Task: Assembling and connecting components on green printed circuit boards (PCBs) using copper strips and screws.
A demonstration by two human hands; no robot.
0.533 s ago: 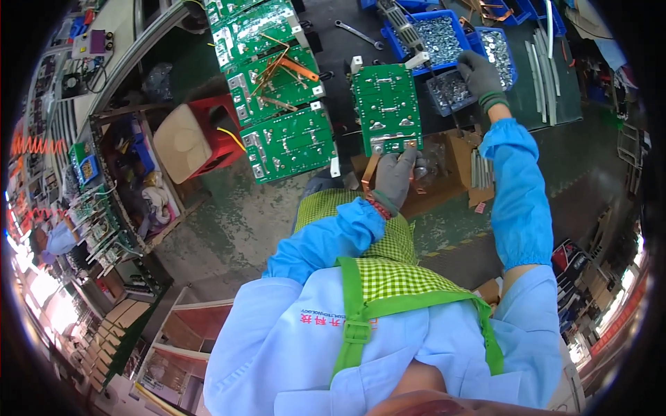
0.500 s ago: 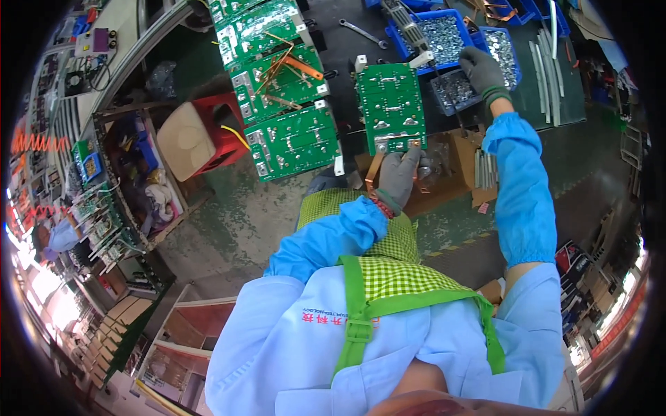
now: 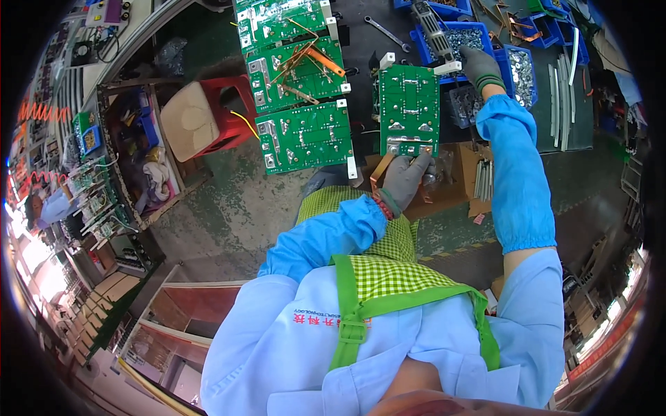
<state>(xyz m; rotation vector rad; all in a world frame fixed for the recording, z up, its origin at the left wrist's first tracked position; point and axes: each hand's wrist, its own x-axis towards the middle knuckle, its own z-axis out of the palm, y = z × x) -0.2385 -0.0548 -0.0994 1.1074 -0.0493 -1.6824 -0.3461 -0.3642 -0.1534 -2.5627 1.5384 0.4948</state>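
Note:
My left hand (image 3: 406,182), in a grey glove, is closed around a bent copper strip (image 3: 381,170) at the near edge of a green circuit board (image 3: 410,104). A finger rests by the board's near right corner, and part of the strip is hidden by the hand. My right hand (image 3: 481,68), also gloved, reaches into the near right side of a blue bin (image 3: 420,46) of small metal fasteners. Its fingers are bunched together with the tips partly hidden; what they pinch, if anything, does not show.
More green boards (image 3: 305,139) stand in a row at the left, with copper pieces and an orange-handled tool (image 3: 325,62) on top. A wrench (image 3: 387,33), a second blue bin (image 3: 520,73) and metal strips (image 3: 560,104) lie on the dark table. Below is an open cardboard box (image 3: 451,197).
My right hand has shifted left, from beside the bins into the larger blue one. My left hand stays at the board's near edge. The whole view has shifted slightly.

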